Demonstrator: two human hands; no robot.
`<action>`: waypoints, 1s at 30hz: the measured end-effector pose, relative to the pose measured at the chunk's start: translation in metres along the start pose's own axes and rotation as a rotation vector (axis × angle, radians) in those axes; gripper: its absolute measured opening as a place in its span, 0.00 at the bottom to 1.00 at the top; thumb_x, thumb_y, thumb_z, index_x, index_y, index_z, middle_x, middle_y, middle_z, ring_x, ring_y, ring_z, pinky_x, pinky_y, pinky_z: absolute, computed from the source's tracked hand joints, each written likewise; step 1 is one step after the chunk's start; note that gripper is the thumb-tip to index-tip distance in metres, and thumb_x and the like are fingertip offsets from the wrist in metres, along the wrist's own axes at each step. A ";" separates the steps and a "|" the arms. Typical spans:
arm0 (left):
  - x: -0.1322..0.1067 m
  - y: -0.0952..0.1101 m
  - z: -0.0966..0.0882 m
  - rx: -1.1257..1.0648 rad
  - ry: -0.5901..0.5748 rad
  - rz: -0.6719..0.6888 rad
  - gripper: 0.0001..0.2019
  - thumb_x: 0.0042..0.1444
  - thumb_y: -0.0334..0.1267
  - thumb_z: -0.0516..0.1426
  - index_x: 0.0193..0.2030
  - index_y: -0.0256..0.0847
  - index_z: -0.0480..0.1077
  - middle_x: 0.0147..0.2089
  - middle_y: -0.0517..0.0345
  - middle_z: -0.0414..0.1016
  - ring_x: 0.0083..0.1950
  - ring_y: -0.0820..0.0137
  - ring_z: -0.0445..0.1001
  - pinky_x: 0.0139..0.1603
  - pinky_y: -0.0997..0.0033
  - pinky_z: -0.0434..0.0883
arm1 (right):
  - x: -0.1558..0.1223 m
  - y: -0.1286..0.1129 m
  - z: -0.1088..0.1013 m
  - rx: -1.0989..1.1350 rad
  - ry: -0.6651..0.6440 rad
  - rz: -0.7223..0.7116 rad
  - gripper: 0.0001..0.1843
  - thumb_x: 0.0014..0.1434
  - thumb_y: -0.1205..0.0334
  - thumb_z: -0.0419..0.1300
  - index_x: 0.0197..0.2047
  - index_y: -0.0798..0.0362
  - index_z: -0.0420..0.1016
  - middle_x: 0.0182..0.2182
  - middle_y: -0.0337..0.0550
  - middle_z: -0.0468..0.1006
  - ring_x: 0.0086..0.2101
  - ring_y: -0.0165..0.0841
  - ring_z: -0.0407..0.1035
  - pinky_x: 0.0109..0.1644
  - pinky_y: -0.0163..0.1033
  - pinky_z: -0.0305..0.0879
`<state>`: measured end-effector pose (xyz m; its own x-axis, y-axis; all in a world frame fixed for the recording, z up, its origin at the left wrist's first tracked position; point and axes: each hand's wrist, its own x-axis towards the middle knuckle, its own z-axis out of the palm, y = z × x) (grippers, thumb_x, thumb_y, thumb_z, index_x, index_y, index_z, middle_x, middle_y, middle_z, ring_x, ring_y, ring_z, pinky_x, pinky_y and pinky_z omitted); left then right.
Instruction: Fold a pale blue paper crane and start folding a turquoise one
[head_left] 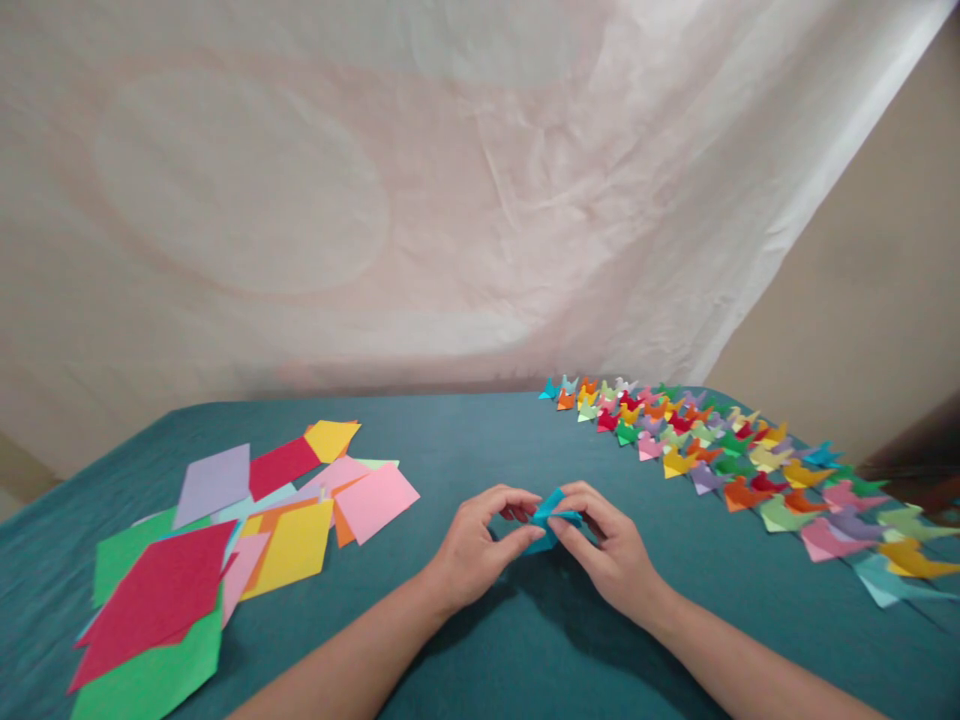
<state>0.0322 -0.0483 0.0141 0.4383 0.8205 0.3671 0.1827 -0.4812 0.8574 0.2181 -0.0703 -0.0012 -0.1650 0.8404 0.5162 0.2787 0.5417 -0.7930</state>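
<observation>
A small piece of folded blue paper (553,508) is held up between both hands near the middle of the table. My left hand (484,545) pinches its left side between thumb and fingers. My right hand (604,540) grips the right side, thumb laid across the folds. Part of the paper is hidden by the fingers, so its full shape does not show. Both forearms come in from the bottom edge of the head view.
Loose coloured paper sheets, among them a red sheet (161,595) and a pink sheet (375,500), overlap on the left. Several rows of folded paper birds (679,460) stand on the right of the green tablecloth (450,440). A pale cloth sheet (420,200) hangs behind.
</observation>
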 end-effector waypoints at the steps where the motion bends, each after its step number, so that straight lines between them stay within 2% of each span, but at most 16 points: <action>1: 0.000 0.000 0.000 -0.007 -0.008 0.003 0.10 0.53 0.37 0.60 0.43 0.40 0.73 0.39 0.56 0.75 0.40 0.69 0.71 0.44 0.72 0.67 | 0.000 0.000 0.000 0.003 0.001 0.002 0.04 0.59 0.62 0.57 0.34 0.51 0.71 0.34 0.43 0.71 0.37 0.35 0.67 0.41 0.39 0.64; 6: 0.001 -0.003 0.000 -0.016 -0.014 0.007 0.06 0.56 0.36 0.58 0.37 0.38 0.74 0.37 0.56 0.76 0.39 0.70 0.72 0.44 0.73 0.67 | 0.000 -0.002 0.000 -0.011 -0.008 0.005 0.04 0.59 0.62 0.57 0.34 0.51 0.71 0.33 0.43 0.70 0.36 0.34 0.66 0.41 0.39 0.63; 20: 0.001 -0.005 0.002 -0.075 0.030 -0.025 0.07 0.55 0.36 0.59 0.30 0.36 0.74 0.32 0.55 0.75 0.35 0.71 0.72 0.40 0.73 0.67 | -0.002 -0.002 0.001 -0.034 -0.022 0.008 0.06 0.61 0.62 0.54 0.34 0.52 0.71 0.30 0.40 0.71 0.32 0.31 0.66 0.37 0.36 0.62; 25: 0.000 -0.003 0.001 -0.078 0.021 -0.038 0.07 0.55 0.37 0.58 0.29 0.36 0.73 0.32 0.55 0.75 0.35 0.71 0.72 0.39 0.73 0.66 | -0.007 0.005 0.003 -0.058 0.068 0.085 0.05 0.60 0.59 0.56 0.38 0.52 0.67 0.29 0.38 0.70 0.30 0.30 0.66 0.35 0.34 0.63; 30: 0.000 -0.002 0.000 -0.052 0.006 -0.039 0.08 0.56 0.36 0.57 0.30 0.36 0.73 0.32 0.56 0.74 0.35 0.71 0.71 0.40 0.73 0.66 | -0.007 0.007 0.004 0.014 0.100 0.157 0.14 0.58 0.58 0.58 0.46 0.51 0.63 0.27 0.35 0.67 0.28 0.29 0.63 0.33 0.33 0.62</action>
<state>0.0319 -0.0471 0.0127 0.4263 0.8404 0.3347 0.1534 -0.4319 0.8888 0.2174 -0.0724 -0.0112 -0.0249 0.9096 0.4147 0.2805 0.4045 -0.8705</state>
